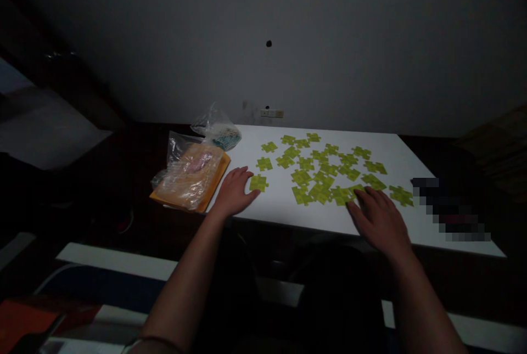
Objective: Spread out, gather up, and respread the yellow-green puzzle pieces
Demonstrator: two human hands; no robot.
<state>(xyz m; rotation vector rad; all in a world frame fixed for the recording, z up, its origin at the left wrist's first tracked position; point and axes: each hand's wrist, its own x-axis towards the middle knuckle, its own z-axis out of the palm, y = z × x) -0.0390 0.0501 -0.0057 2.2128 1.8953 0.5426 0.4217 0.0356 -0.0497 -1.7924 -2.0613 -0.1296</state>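
Note:
Several yellow-green jigsaw pieces point(325, 170) lie scattered over a white table point(288, 211). My left hand point(234, 192) rests flat near the table's left front, fingers stretched out, its fingertips touching a single loose piece point(258, 183). My right hand point(379, 219) lies flat at the front edge, fingers spread, with its fingertips on the nearest cluster of pieces point(343, 195). Neither hand holds anything.
An orange envelope in a clear plastic bag point(191, 181) lies on the table's left end, with another crumpled clear bag point(218, 129) behind it. A blurred dark object point(450, 208) sits at the right end. A wall stands behind the table; the surroundings are dark.

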